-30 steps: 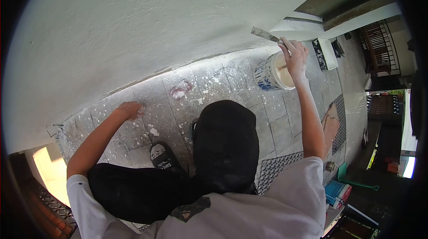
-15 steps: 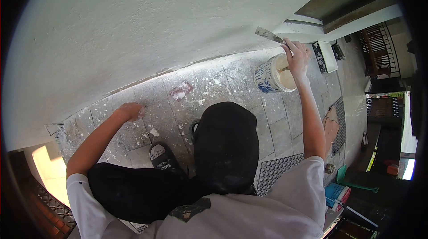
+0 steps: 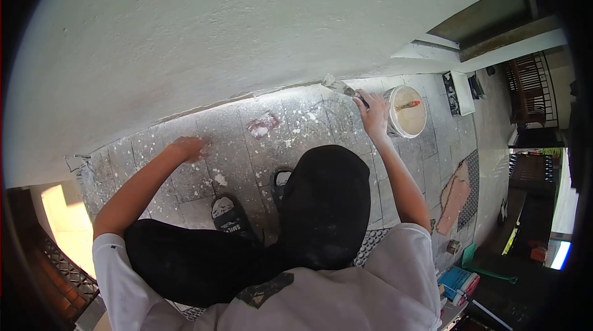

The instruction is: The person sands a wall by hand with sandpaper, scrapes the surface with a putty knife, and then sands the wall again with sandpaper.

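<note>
My right hand (image 3: 374,111) is closed around the handle of a putty knife (image 3: 338,85). The knife's smeared blade points left, close to the foot of the pale wall (image 3: 204,40). Just right of that hand stands a white bucket (image 3: 395,122) holding a beige mix, with a red-tipped handle (image 3: 409,105) lying across it. My left hand (image 3: 189,148) hangs over the tiles at the left, fingers loosely bent and apart, with nothing visible in them. A reddish, white-smeared piece (image 3: 264,125) lies on the floor between my hands.
White spatters cover the grey tiles (image 3: 185,176) around my sandals (image 3: 230,215). A white tray (image 3: 460,92) stands beyond the bucket. Farther right are a pinkish board (image 3: 456,201) on a dark mat, a small can (image 3: 454,246), a green dustpan-like object (image 3: 469,255) and a blue container (image 3: 456,283).
My right hand has moved left and down with the putty knife, away from above the bucket. The red-tipped handle in the bucket is now plainly visible. My left hand has barely shifted.
</note>
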`<state>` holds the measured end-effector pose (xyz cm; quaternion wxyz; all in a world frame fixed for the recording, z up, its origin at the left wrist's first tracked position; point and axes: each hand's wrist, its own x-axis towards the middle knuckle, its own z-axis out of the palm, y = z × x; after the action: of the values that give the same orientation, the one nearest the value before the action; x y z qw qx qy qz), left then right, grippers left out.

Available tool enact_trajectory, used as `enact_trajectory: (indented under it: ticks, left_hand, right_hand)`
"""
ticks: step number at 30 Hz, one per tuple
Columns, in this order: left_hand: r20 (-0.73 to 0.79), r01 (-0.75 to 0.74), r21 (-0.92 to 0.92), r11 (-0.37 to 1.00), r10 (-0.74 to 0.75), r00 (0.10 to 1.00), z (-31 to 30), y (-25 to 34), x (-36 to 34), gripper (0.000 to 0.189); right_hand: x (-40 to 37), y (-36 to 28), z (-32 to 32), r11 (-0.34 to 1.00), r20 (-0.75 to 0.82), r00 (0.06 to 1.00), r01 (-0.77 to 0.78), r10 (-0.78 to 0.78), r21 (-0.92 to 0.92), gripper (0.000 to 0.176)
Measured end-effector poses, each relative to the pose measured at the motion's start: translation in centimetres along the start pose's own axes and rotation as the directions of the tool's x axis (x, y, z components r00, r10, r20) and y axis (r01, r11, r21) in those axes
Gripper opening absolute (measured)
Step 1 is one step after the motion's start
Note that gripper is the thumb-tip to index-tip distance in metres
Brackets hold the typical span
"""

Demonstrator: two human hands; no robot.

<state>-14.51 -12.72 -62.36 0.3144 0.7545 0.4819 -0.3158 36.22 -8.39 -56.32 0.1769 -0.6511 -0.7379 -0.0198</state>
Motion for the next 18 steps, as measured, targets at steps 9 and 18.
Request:
enact_trajectory:
  ticks: [9, 18]
  left_hand:
    - [0.041, 0.009, 0.027, 1.000, -0.010, 0.999, -0.4, 0.2, 0.8, 0.043]
    - [0.003, 0.013, -0.005, 1.000, -0.013, 1.000, 0.0, 0.0, 0.3, 0.040]
  right_hand:
    - [-3.9, -1.7, 2.4, 0.924, 0.057, 0.986, -0.167, 0.157, 0.343, 0.033]
    - [0.7, -9.0, -2.3, 0.862, -0.099, 0.988, -0.054, 0.120, 0.503, 0.032]
